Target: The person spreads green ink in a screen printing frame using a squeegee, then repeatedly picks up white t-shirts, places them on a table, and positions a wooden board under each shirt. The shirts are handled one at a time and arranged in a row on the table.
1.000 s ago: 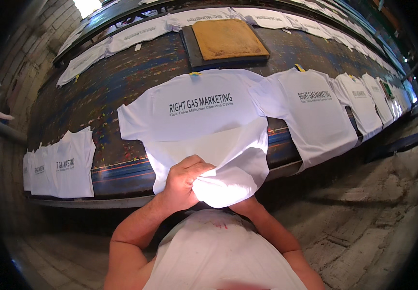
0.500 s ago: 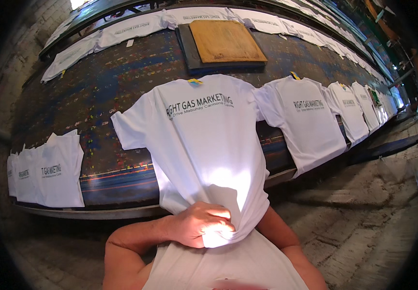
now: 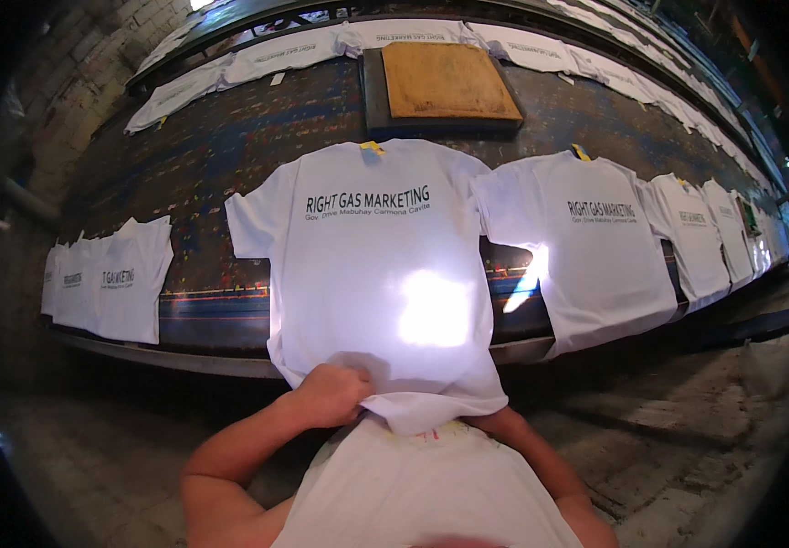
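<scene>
A white T-shirt [image 3: 349, 292] with dark lettering across its upper part lies over the table edge in front of me. Its lower end hangs toward my body. My left hand [image 3: 331, 395] is closed on the left part of the hem, with the fingers pinching the cloth. My right hand [image 3: 493, 418] reaches under the right side of the hem; its fingers are hidden by the fabric. A yellow tag [image 3: 372, 147] shows at the collar. Bright sunlight falls on the middle of the shirt.
More printed white T-shirts [image 3: 600, 274] line the table edge to the right. Partly folded shirts [image 3: 130, 306] hang at the left. A wooden board [image 3: 449, 84] rests on a dark slab [image 3: 376, 96] atop the paint-spotted table [image 3: 203, 173]. Another shirt row [image 3: 280, 57] lies along the far edge.
The bunched, creased lower part of the T-shirt is now spread wider and smoother. My left hand has moved left along the hem. My right forearm shows closer to the hem's right corner.
</scene>
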`<state>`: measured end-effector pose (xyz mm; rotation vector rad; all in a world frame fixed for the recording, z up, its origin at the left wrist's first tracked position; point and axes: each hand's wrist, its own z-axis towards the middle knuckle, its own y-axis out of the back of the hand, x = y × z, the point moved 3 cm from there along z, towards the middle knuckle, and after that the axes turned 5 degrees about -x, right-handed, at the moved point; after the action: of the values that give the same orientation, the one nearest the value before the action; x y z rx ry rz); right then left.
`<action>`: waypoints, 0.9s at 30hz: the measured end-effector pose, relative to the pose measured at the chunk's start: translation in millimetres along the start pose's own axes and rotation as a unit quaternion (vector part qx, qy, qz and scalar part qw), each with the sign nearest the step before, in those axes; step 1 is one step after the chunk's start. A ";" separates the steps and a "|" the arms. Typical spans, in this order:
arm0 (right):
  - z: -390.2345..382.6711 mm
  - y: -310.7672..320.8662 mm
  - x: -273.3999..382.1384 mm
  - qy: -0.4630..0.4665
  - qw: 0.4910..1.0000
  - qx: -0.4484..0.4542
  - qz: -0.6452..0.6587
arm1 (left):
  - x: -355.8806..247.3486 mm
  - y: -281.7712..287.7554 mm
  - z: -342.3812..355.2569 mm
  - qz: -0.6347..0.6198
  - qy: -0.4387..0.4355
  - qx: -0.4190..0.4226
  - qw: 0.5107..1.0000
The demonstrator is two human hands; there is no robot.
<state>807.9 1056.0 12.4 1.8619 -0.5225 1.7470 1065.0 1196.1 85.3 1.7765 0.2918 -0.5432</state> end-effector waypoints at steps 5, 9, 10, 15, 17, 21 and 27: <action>-40.4 59.5 -23.0 -0.144 0.961 0.156 -0.176 | -10.1 -13.8 0.0 0.063 0.048 0.128 0.989; -40.1 124.4 -13.6 -0.208 0.958 0.129 -0.148 | -7.8 39.6 -5.3 -0.172 0.059 0.004 0.983; -31.1 140.9 -3.9 -0.173 0.967 0.106 -0.156 | 2.2 56.6 -2.8 -0.109 0.080 -0.065 0.989; 46.9 183.1 58.9 0.000 0.976 -0.080 -0.202 | 106.5 134.9 11.6 0.010 0.154 -0.372 0.915; 97.4 180.3 78.6 0.115 0.952 -0.165 -0.230 | 171.1 154.3 24.2 -0.012 0.196 -0.452 0.870; 233.1 168.3 77.7 0.174 0.903 -0.203 -0.335 | 290.2 165.1 53.3 0.069 0.283 -0.488 0.823; 387.9 177.2 28.3 0.115 0.812 -0.156 -0.550 | 375.9 159.1 94.8 0.156 0.317 -0.465 0.812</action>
<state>1008.4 680.6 51.4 1.2259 0.3368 0.9544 1442.6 1030.2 11.2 0.9318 0.5908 0.4302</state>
